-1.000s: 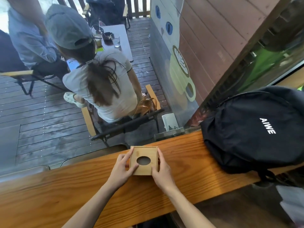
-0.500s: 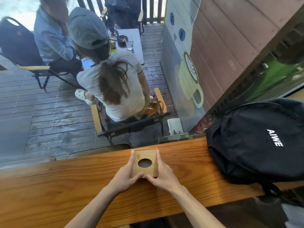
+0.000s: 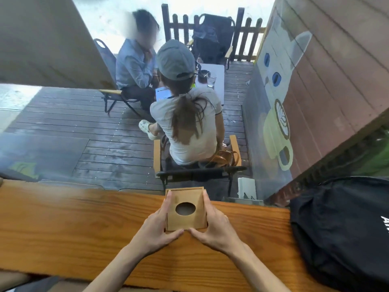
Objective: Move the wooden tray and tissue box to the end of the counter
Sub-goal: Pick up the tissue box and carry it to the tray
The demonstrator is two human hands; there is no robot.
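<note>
A square wooden tissue box (image 3: 186, 209) with a dark oval hole in its top rests on the wooden counter (image 3: 84, 228), near the counter's far edge by the window. My left hand (image 3: 154, 229) clasps its left side and near corner. My right hand (image 3: 214, 227) clasps its right side, thumb against the near edge. Both thumbs almost meet in front of the box. No tissue shows in the hole. I see no wooden tray.
A black backpack (image 3: 345, 232) lies on the counter at the right, close to my right arm. Long bare counter stretches to the left. Beyond the glass, two people sit on chairs on a wet deck by a small white table (image 3: 212, 81).
My view has tilted up and the box now looks closer to the counter's far edge. Both hands stay clasped on its sides, thumbs drawn nearer together at the front.
</note>
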